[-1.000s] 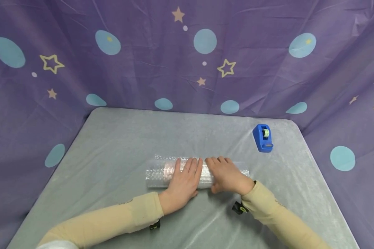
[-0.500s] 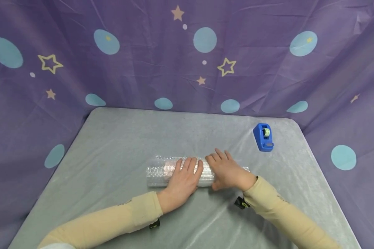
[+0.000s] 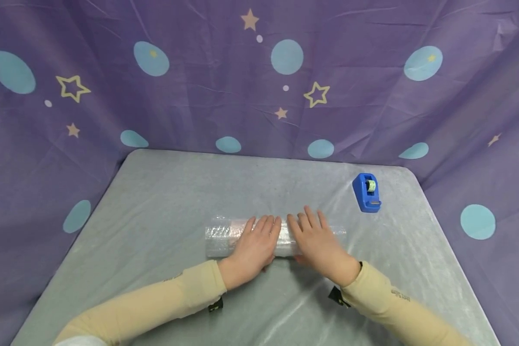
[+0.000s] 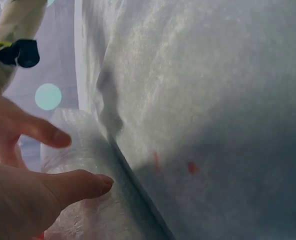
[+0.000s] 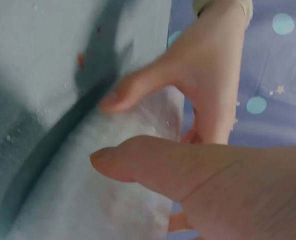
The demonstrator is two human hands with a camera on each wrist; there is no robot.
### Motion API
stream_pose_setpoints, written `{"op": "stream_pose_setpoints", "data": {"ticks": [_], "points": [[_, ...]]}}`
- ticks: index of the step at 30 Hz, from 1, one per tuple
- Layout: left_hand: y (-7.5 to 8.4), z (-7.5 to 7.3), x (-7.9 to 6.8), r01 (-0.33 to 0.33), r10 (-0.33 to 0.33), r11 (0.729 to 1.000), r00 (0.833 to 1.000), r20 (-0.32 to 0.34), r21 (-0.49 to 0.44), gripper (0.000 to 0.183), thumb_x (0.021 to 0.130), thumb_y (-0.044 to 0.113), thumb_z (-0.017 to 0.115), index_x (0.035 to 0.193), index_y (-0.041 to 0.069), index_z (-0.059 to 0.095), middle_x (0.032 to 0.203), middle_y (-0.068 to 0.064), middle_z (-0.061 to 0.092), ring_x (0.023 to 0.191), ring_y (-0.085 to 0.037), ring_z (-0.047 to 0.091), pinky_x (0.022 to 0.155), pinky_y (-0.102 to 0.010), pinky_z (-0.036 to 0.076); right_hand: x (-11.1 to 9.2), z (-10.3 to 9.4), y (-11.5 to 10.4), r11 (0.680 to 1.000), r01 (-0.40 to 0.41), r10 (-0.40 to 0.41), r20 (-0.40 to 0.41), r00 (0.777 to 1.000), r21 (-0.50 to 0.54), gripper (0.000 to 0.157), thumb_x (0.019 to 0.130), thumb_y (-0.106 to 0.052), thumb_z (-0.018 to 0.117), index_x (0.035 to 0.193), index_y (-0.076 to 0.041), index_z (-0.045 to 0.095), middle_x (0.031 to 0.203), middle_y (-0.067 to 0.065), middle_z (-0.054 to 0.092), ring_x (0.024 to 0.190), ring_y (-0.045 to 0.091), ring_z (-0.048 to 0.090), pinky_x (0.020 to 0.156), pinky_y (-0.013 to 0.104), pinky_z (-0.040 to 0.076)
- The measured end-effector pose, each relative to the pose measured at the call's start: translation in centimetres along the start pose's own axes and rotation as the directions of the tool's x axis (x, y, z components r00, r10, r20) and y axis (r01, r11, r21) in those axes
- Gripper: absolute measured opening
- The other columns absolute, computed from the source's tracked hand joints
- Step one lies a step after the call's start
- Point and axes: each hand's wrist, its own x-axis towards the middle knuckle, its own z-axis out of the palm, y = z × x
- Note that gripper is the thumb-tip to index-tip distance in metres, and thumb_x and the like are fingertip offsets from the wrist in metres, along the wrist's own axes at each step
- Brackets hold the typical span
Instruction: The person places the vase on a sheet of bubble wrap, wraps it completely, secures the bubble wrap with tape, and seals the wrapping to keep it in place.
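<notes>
A roll of clear bubble wrap (image 3: 218, 242) lies crosswise on the grey cloth, with something pinkish showing through its left part. Over its middle rests my left hand (image 3: 253, 247), fingers pointing away across the top. In the left wrist view that thumb (image 4: 85, 185) lies along the near side of the bubble wrap (image 4: 80, 217). My right hand (image 3: 322, 247) lies just beside it on the roll's right part, fingers extended and slightly spread past the far side. The right wrist view shows its thumb (image 5: 133, 160) against the near side of the plastic.
A blue tape dispenser (image 3: 366, 193) with a small roll of tape stands at the far right of the cloth-covered table (image 3: 164, 192). Purple curtains (image 3: 190, 96) with stars and blue dots hang behind and at both sides.
My right hand's fingers have straightened and reach farther over the roll. The left fingers lie a little flatter. The bubble wrap has turned slightly under the hands, its loose far flap now showing less.
</notes>
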Motion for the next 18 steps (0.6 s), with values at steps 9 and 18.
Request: {"op": "stream_pose_setpoints", "data": {"ticks": [9, 18], "points": [[-0.6, -0.2, 0.5, 0.017, -0.012, 0.997, 0.998, 0.067, -0.078, 0.088, 0.068, 0.046, 0.077, 0.135, 0.002, 0.041, 0.137, -0.017, 0.045, 0.128, -0.030, 0.041, 0.099, -0.057, 0.033, -0.1, 2.6, -0.9, 0.993, -0.038, 0.018, -0.174, 0.985, -0.113, 0.111, 0.046, -0.044, 0.088, 0.135, 0.003, 0.041, 0.124, 0.026, 0.050, 0.119, 0.041, 0.047, 0.097, 0.055, 0.038], [-0.6, 0.1, 0.2, 0.064, -0.054, 0.990, 0.995, 0.087, -0.125, 0.102, 0.067, 0.048, 0.078, 0.145, 0.003, 0.030, 0.145, -0.020, 0.031, 0.133, -0.034, 0.031, 0.099, -0.066, 0.025, 0.6, 4.3, -0.2, 0.993, -0.055, 0.026, -0.262, 0.965, -0.102, 0.110, 0.042, -0.043, 0.090, 0.132, -0.001, 0.043, 0.114, 0.020, 0.051, 0.108, 0.036, 0.050, 0.094, 0.053, 0.039]]}}
